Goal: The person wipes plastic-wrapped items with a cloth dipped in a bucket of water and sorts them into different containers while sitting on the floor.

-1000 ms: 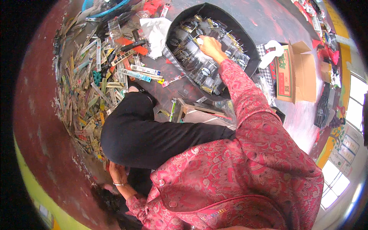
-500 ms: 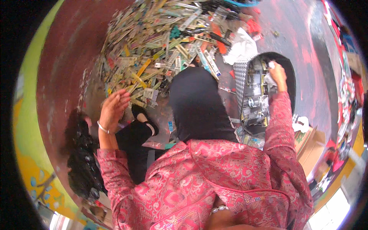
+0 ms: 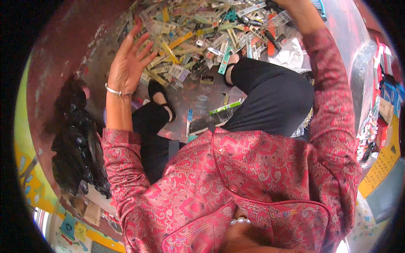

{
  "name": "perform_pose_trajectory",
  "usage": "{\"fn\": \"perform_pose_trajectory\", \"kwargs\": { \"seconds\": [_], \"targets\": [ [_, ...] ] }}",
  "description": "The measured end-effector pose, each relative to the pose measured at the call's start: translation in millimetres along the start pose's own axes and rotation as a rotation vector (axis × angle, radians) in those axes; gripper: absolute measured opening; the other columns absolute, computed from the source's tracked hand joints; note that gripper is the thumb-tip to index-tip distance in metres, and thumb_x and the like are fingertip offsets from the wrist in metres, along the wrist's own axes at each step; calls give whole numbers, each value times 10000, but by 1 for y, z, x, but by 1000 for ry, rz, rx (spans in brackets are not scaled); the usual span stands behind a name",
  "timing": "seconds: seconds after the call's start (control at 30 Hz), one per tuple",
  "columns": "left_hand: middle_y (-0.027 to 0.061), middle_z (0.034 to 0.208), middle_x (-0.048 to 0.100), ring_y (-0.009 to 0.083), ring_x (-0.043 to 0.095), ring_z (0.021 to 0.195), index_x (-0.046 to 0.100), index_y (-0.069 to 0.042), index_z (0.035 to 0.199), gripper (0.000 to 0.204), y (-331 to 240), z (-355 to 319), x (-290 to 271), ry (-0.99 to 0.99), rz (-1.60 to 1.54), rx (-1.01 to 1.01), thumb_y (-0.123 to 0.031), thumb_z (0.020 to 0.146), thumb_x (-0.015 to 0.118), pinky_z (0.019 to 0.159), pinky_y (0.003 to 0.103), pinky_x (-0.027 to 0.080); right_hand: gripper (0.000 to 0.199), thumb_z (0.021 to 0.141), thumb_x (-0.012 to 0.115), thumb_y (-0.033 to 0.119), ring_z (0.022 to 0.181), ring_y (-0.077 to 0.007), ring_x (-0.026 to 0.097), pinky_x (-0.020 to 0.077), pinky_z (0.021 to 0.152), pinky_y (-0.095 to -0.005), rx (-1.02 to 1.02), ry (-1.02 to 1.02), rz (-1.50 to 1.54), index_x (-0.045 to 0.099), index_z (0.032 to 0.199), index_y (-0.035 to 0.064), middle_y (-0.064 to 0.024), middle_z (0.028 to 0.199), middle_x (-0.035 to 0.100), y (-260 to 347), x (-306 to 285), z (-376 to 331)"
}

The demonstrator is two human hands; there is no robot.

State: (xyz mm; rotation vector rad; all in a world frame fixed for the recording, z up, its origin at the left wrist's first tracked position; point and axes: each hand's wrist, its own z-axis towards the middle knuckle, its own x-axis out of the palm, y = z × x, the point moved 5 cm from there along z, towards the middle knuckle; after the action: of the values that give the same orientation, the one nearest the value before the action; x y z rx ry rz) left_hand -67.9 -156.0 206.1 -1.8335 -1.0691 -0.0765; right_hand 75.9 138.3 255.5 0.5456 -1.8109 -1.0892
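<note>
A person's left hand [image 3: 125, 69] holds its fingers spread and bare at the left edge of a heap of slim plastic strips [image 3: 198, 33]. The jumbled heap, clear, yellow, green and pale blue, fans out to the right of those fingers. The right hand [image 3: 294, 3], inside a black-rimmed bin half a second ago, now stretches to the heap's far right, apparently shifting the work away from the bin; its fingers are cropped, their grip impossible to tell. A crumpled white sheet [image 3: 291, 55] lies nearer than them.
</note>
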Motion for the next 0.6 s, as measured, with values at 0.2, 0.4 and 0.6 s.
{"fn": "perform_pose_trajectory", "kwargs": {
  "seconds": [0.2, 0.4, 0.6],
  "targets": [
    [148, 1244, 381, 311, 373, 1147, 351, -43, 1219, 464, -16, 6, 15, 279, -407, 5, -317, 860, 459, 945, 504, 315, 174, 743, 494, 177, 764, -313, 579, 440, 673, -394, -116, 252, -709, 560, 755, 16, -194, 761, 593, -115, 176, 48],
    [139, 1155, 462, 288, 445, 1079, 401, -1, 1145, 351, -18, 5, -27, -368, -53, 117, -239, 888, 408, 929, 455, 369, 299, 719, 525, 284, 695, -296, 581, 452, 581, -386, -462, 523, -831, 570, 870, 30, -155, 749, 598, -126, 185, 64],
    [149, 1176, 474, 275, 467, 1061, 416, -12, 1171, 488, -7, 16, -15, 104, -494, -153, -390, 863, 415, 885, 417, 370, 665, 598, 648, 401, 855, -370, 537, 444, 708, -421, -608, 596, -1006, 456, 1126, 44, -195, 898, 570, -155, 179, 47]
  ]
}}
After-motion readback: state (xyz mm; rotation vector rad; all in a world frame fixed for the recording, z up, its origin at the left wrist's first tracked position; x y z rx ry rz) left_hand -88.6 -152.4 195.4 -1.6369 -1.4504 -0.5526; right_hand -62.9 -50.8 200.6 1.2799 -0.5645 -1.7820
